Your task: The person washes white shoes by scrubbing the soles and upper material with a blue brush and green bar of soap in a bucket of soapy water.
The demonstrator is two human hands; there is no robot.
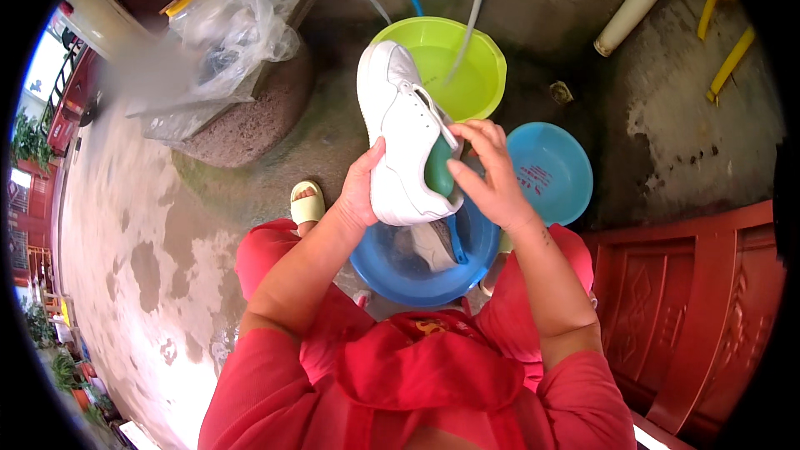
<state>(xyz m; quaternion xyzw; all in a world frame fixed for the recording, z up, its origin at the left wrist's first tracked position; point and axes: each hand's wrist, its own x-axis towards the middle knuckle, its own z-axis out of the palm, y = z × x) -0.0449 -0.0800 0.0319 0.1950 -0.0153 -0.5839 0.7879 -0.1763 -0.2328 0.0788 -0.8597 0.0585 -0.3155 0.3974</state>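
Note:
My left hand (pixel 362 184) grips a white sneaker (pixel 400 137) by its side near the heel, toe pointing away from me. The shoe's opening shows a green lining. At the collar, my right hand (pixel 490 169) has its fingers around the shoe's tongue and lace area; whether they pinch it is hard to tell. Below the sneaker, a blue basin (pixel 400 287) holds another shoe (pixel 431 247), grey and light, and a blue-handled tool (pixel 456 240), perhaps a brush. Beyond the sneaker stands a yellow-green basin (pixel 494 69) with water and a hose end (pixel 465 44) in it.
A light blue basin (pixel 578 169) stands at the right, near a red door (pixel 675 300). Upper left, a stone slab (pixel 187 122) bears a clear plastic bag (pixel 250 31). A white pipe (pixel 637 6) and yellow bars (pixel 728 65) are at the upper right. The concrete floor has wet patches.

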